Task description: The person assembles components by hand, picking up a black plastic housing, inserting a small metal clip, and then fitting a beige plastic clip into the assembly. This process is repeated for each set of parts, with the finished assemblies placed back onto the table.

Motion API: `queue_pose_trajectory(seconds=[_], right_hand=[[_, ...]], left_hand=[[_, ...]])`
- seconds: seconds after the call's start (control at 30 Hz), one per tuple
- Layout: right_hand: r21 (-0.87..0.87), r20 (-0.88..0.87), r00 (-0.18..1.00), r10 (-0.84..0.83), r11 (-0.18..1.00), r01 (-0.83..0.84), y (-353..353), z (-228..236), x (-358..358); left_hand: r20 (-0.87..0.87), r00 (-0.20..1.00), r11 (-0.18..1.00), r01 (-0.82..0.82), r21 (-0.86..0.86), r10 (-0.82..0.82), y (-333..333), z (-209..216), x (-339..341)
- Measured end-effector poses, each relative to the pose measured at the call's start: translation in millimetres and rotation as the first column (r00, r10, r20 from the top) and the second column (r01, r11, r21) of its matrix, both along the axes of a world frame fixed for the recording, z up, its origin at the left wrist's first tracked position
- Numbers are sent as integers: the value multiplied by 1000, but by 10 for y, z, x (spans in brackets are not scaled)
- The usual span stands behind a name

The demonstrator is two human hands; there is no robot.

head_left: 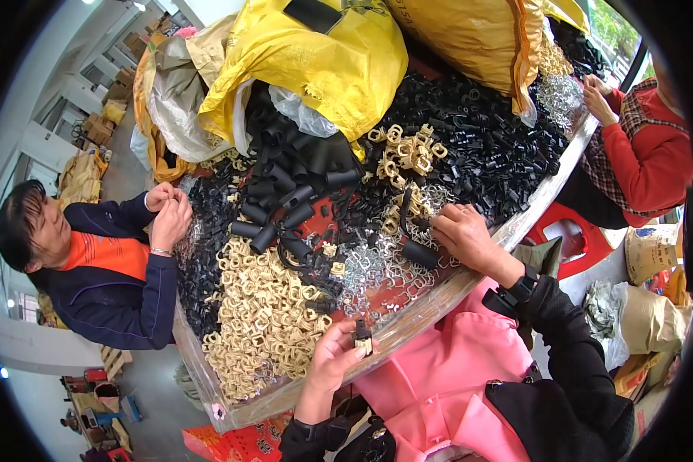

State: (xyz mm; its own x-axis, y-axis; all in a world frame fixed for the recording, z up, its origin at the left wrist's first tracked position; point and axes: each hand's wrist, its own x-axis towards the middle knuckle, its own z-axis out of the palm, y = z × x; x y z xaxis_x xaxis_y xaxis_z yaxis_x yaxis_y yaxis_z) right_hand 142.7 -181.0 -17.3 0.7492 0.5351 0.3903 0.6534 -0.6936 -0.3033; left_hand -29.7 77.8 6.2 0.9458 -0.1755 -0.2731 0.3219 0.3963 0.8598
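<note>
Near the table's front edge, my left hand (pixel 333 362) pinches a small plastic clip (pixel 363 336), black at the top and beige at the bottom, between thumb and fingers. My right hand (pixel 467 237) is farther right over the piles, fingers curled down and together beside a black tube (pixel 420 252). Whatever its fingertips grip is too small to make out. Silvery wire loops (pixel 362 269) lie between my hands. To the left of them spreads a heap of beige plastic rings (pixel 262 316). Several larger black tubes (pixel 285 204) lie behind, and a smaller group of beige rings (pixel 408 154) sits beyond my right hand.
The wooden table rim (pixel 431 296) runs in front of me. A wide pile of black parts (pixel 477 146) covers the back right. Yellow sacks (pixel 323 69) stand at the back. One person (pixel 108 254) works at left, another (pixel 643 146) at right. A red stool (pixel 570 239) stands below the rim.
</note>
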Motion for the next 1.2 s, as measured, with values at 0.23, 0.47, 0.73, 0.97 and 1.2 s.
queue_pose_trajectory(seconds=[0.23, 0.47, 0.73, 0.97, 1.2], right_hand=[[53, -95, 994, -51, 997, 56, 160, -82, 117], [225, -140, 989, 45, 974, -13, 65, -110, 72], [692, -714, 334, 615, 548, 470, 247, 303, -527], [815, -575, 356, 736, 481, 322, 453, 457, -939], [669, -436, 783, 444, 741, -48, 468, 383, -968]], left_hand=[[-66, 998, 992, -16, -123, 8, -109, 38, 24], [-75, 993, 985, -97, -144, 87, -207, 18, 24], [-57, 981, 976, -191, -104, 186, -389, 33, 159], [8, 987, 973, -155, -171, 159, -560, 22, 231], [-21, 988, 978, -156, -142, 154, -601, -5, 198]])
